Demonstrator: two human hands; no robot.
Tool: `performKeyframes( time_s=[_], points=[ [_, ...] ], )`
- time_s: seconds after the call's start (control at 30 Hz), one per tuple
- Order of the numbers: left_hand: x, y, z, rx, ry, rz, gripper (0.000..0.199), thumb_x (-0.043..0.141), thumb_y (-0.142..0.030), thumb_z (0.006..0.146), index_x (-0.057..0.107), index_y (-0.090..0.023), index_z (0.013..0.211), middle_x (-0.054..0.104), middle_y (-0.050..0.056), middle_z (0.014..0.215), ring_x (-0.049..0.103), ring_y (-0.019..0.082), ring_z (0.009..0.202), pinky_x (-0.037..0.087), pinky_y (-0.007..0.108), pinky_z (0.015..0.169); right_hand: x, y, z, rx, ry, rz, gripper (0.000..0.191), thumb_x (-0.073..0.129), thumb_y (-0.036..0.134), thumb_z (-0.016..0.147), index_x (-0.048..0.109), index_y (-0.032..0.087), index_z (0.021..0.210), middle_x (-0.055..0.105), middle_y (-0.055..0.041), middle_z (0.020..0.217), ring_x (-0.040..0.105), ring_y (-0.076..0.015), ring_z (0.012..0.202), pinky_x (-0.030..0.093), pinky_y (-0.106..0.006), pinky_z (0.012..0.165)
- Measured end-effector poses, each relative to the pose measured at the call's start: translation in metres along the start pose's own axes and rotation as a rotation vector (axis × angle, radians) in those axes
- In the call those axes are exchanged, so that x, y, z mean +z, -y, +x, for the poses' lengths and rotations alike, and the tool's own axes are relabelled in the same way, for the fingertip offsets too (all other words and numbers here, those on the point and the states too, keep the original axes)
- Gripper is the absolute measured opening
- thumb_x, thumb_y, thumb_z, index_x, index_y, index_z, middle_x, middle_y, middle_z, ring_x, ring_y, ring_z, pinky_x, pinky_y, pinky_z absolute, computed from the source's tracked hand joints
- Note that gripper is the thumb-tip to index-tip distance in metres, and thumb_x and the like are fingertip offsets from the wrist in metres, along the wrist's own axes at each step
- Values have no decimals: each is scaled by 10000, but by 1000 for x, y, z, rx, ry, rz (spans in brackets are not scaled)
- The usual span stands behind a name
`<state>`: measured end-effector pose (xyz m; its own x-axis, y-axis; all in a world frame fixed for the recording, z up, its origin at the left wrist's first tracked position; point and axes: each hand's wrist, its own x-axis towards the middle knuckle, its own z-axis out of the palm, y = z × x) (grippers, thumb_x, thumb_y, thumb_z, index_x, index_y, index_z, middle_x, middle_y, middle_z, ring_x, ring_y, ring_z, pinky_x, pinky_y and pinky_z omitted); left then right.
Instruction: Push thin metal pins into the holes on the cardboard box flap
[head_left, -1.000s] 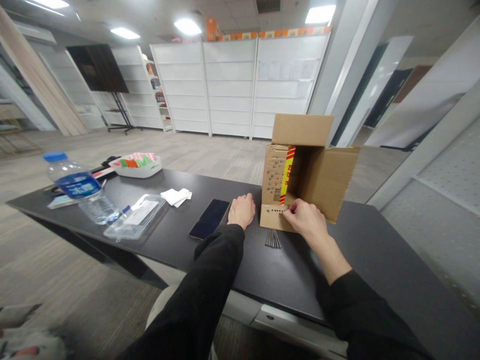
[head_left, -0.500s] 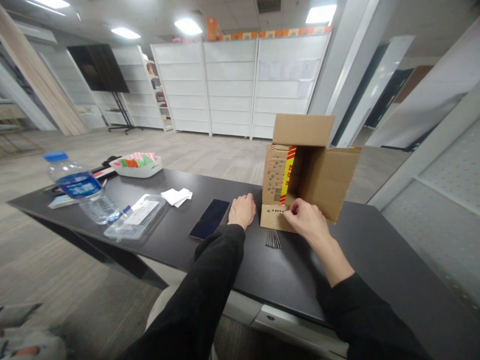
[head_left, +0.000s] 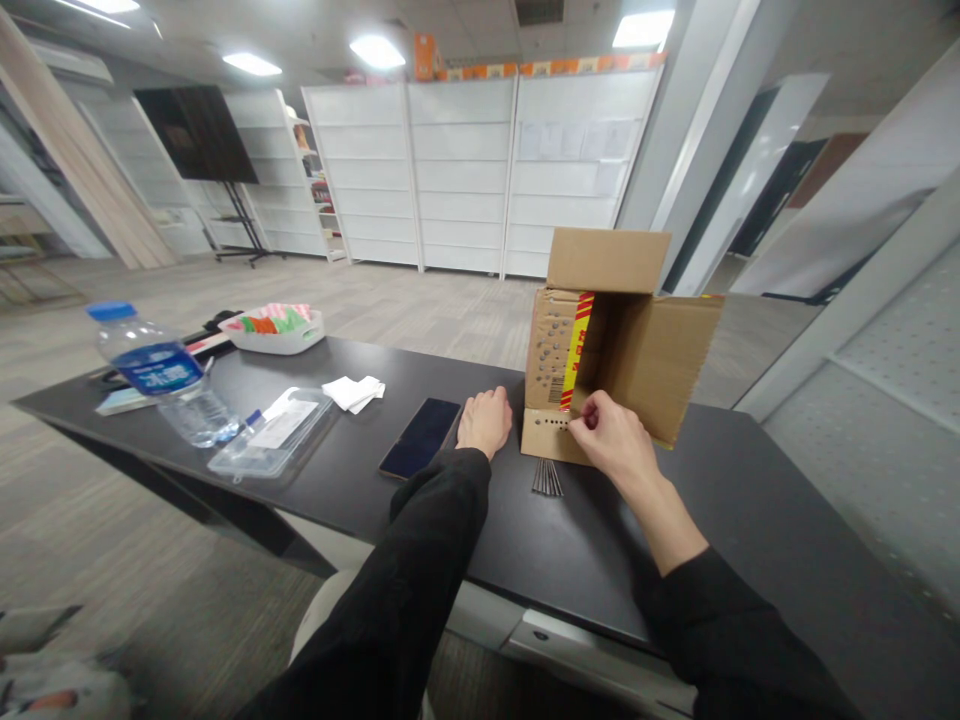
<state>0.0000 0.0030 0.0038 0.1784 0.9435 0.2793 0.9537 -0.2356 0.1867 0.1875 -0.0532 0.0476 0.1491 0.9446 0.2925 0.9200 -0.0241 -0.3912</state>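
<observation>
An open cardboard box (head_left: pixel 551 345) stands on the dark table, its side dotted with several grey heads and its lower front flap (head_left: pixel 546 441) marked by a row of small dark holes. At that flap, my right hand (head_left: pixel 611 432) is closed in a pinch; whatever lies between its fingertips is too small to make out. Several thin metal nails (head_left: pixel 547 478) lie fanned out below the flap. My left hand (head_left: pixel 485 421) rests on the table between the box and a dark phone (head_left: pixel 420 438), fingers curled together; anything under them is hidden.
White paper pieces (head_left: pixel 354 393) and a clear plastic case (head_left: pixel 274 436) lie left of the phone. A water bottle (head_left: pixel 161 370) leans over the case's left side. Behind stands a white basket (head_left: pixel 281 341) of colourful packets. The table's front edge runs beneath my forearms.
</observation>
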Motion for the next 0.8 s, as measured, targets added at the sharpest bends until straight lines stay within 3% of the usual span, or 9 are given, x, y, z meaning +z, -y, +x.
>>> performKeyframes(
  time_s=[0.8],
  points=[
    [2,0,0,-6,7,5,251,325,-260,998,552,-179,1068,674,111,1078,617,237,1055,420,365,895,2,-1,-3,-165,-255,190,49,531,243,725,488,225,713,588,-9,735,497,-161,653,339,-273,605]
  ],
)
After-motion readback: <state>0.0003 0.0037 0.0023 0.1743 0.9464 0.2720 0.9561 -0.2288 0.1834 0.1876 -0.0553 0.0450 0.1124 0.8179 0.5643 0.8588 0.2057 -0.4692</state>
